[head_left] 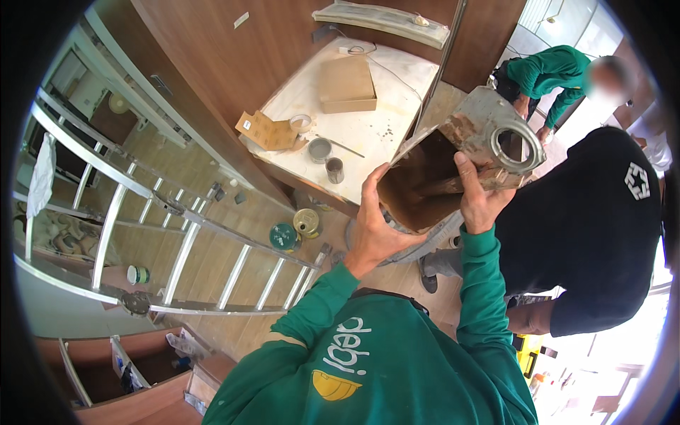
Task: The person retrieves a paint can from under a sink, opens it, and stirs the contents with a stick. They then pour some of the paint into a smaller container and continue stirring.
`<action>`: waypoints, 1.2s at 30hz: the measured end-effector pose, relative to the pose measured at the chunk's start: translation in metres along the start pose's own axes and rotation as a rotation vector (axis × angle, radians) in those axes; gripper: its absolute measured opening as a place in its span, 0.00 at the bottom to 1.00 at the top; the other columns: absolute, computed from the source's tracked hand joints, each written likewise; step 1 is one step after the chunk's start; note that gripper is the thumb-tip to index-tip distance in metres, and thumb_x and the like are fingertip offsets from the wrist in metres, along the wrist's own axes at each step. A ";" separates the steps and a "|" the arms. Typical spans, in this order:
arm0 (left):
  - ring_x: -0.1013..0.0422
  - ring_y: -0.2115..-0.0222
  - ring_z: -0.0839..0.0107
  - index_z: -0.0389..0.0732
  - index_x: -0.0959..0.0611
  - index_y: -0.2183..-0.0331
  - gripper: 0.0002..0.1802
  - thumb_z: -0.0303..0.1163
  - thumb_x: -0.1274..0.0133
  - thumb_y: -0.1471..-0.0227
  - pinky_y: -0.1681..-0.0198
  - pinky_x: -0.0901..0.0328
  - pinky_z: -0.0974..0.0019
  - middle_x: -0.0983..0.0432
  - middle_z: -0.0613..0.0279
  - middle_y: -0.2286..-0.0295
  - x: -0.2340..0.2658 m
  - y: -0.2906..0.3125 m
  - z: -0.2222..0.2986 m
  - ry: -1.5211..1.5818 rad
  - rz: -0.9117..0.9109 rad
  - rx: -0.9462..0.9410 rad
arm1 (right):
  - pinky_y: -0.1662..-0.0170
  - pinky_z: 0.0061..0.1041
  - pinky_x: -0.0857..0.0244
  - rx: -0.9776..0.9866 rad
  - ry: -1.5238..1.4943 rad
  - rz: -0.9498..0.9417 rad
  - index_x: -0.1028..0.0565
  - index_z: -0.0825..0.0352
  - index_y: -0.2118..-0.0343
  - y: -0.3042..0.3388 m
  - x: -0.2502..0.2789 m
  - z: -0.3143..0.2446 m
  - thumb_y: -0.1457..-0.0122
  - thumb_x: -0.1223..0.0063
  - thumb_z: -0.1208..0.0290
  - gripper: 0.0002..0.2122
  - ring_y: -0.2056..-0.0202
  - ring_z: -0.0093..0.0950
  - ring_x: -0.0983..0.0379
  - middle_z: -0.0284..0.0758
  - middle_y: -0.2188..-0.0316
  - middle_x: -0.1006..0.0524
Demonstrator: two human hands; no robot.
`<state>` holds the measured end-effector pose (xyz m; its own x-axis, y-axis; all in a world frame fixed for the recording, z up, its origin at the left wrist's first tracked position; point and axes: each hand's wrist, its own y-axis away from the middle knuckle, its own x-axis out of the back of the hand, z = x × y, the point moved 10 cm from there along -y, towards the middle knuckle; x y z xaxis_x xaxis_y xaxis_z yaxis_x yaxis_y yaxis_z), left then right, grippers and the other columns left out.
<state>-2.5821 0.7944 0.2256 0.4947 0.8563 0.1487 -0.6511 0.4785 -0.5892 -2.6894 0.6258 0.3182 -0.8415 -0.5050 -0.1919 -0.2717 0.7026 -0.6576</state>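
Observation:
Between my hands is a large boxy metal can (471, 124), tilted, with a round rimmed opening at its far right end. Its grey surface is smeared with brown, and through a wide open side its brownish inside shows. My left hand (379, 230) grips the can's near left edge, thumb and fingers spread around the corner. On the right, my right hand (482, 195) holds the rim by the round opening, its thumb up over the edge. Some of the fingers are hidden behind the can.
A white worktop (382, 78) carries a cardboard box (347, 81), a small grey tin (334, 170) and a round grey container (319, 149). An aluminium ladder (184, 262) lies at left. Open tins (306, 222) sit on the floor. A person in black (581, 227) bends close at right; another in green (545, 74) works beyond.

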 end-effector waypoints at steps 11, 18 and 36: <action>0.30 0.50 0.49 0.31 0.28 0.46 0.42 0.37 0.28 0.60 0.46 0.34 0.51 0.27 0.43 0.52 0.101 0.064 -0.306 -0.354 0.038 0.568 | 0.63 0.20 0.31 0.128 0.421 -0.180 0.20 0.73 0.60 -0.061 -0.075 0.061 0.48 0.31 0.82 0.12 0.70 0.20 0.25 0.32 0.69 0.18; 0.31 0.50 0.50 0.36 0.26 0.47 0.40 0.36 0.27 0.61 0.45 0.40 0.51 0.27 0.49 0.52 0.073 0.018 -0.354 -0.526 -0.049 0.397 | 0.56 0.23 0.29 0.055 0.484 -0.166 0.23 0.75 0.53 -0.058 -0.103 0.085 0.48 0.32 0.83 0.18 0.64 0.24 0.22 0.36 0.62 0.18; 0.28 0.56 0.56 0.41 0.20 0.55 0.31 0.27 0.29 0.68 0.51 0.37 0.53 0.23 0.59 0.58 0.071 -0.102 -0.184 -0.340 -0.118 -0.014 | 0.59 0.34 0.24 0.463 0.801 -0.523 0.23 0.68 0.72 -0.070 -0.173 0.057 0.57 0.36 0.82 0.09 0.59 0.41 0.18 0.40 0.68 0.17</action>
<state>-2.3754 0.7706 0.1501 0.3449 0.8123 0.4703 -0.5922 0.5771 -0.5624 -2.4981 0.6352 0.3557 -0.7794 -0.0931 0.6196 -0.6262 0.1496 -0.7652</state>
